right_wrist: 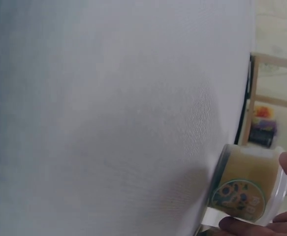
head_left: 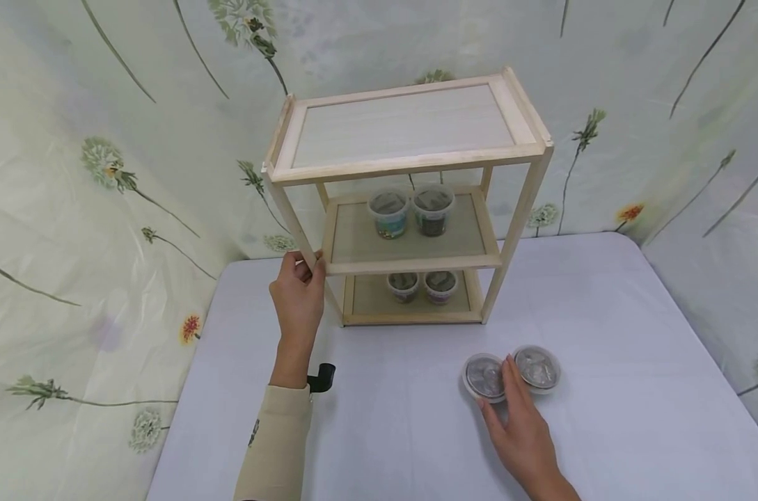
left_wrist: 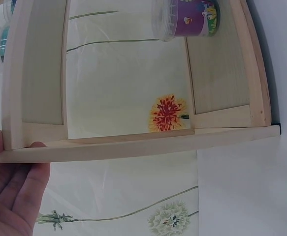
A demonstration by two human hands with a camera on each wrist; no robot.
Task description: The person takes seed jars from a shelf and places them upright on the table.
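A light wooden three-tier shelf rack [head_left: 410, 165] stands toward the back of the table. My left hand [head_left: 298, 299] grips its left front post at the middle shelf; in the left wrist view, thumb and fingers [left_wrist: 32, 187] lie on either side of the post. On the table at front right, my right hand [head_left: 525, 435] holds a round plastic tub [head_left: 484, 377] between thumb and fingers. The right wrist view shows its yellowish side and round printed label [right_wrist: 239, 199]. A second tub [head_left: 537, 369] stands just right of my fingers.
Two tubs, one with a blue label [head_left: 390, 214] and one dark [head_left: 433, 211], sit on the middle shelf. Two more tubs [head_left: 404, 287] are on the bottom shelf. A white cloth covers the table [head_left: 610, 313], and a flower-patterned sheet [head_left: 134, 229] hangs behind.
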